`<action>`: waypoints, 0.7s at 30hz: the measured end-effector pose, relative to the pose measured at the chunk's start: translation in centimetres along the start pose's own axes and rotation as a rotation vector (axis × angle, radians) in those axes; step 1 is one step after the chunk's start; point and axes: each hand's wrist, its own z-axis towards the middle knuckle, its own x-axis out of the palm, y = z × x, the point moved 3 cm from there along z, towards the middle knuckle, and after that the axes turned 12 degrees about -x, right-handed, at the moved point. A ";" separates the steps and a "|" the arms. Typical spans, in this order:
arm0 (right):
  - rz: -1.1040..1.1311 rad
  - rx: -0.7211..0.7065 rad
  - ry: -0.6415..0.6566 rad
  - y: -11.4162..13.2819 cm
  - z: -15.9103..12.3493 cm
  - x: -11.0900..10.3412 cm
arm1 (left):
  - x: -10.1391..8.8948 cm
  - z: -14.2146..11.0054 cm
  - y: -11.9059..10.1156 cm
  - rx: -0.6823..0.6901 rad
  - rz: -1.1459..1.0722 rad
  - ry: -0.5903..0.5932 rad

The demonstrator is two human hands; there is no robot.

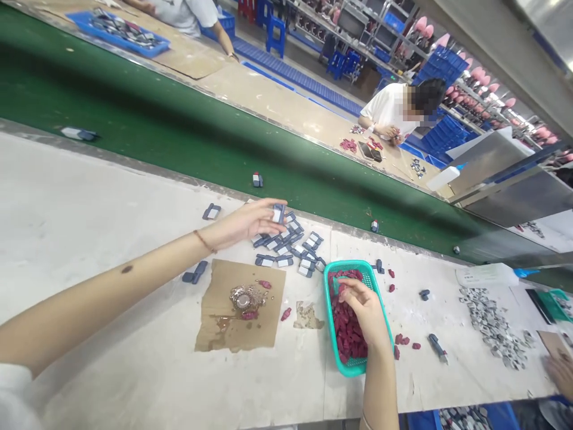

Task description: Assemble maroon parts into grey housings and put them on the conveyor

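My left hand [250, 224] is closed on a small blue-grey and white plastic part [278, 213], held above a loose pile of similar parts [286, 239] by the belt's edge. Over a turquoise basket [331, 334], my right hand [369, 310] pinches a small dark-red piece [342, 292] between thumb and fingertips. More dark-red pieces [351, 334] fill that basket. Between my arms lies a piece of brown cardboard [215, 316], with a wet, shiny patch around a small round dish [244, 300] and a few red pieces on it.
A green conveyor belt [188, 155] runs beyond the table, carrying a few scattered parts. To the right are a heap of small grey-white pieces [492, 328] and a white bottle [487, 275]. A co-worker's hand [559, 370] shows at the right edge. Across the belt sits another person [389, 110].
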 end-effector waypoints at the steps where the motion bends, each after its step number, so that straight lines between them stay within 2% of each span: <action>1: 0.087 0.020 -0.008 0.3 -0.1 0.3 | 0.4 -1.5 0.6 -0.067 -0.130 0.070; 3: 0.217 0.039 0.006 1.0 -0.2 1.4 | 1.0 -4.2 1.8 -0.160 -0.281 0.168; 5: 0.317 0.037 0.043 2.0 -0.3 2.9 | 1.2 -6.2 3.2 -0.181 -0.295 0.197; 7: 0.394 0.032 0.069 2.9 -0.2 4.7 | 1.0 -7.5 4.5 -0.159 -0.259 0.159; 10: 0.430 0.049 0.108 3.9 0.0 7.6 | 0.3 -8.5 6.4 -0.172 -0.218 0.040; 13: 0.382 0.068 0.156 4.1 0.4 10.5 | -0.4 -9.0 7.9 -0.228 -0.246 -0.073; 16: 0.255 0.039 0.187 3.8 0.8 12.9 | -0.9 -9.0 8.6 -0.224 -0.308 -0.161; 21: -0.026 -0.104 0.262 3.0 1.0 15.6 | -0.9 -8.6 9.1 -0.191 -0.449 -0.150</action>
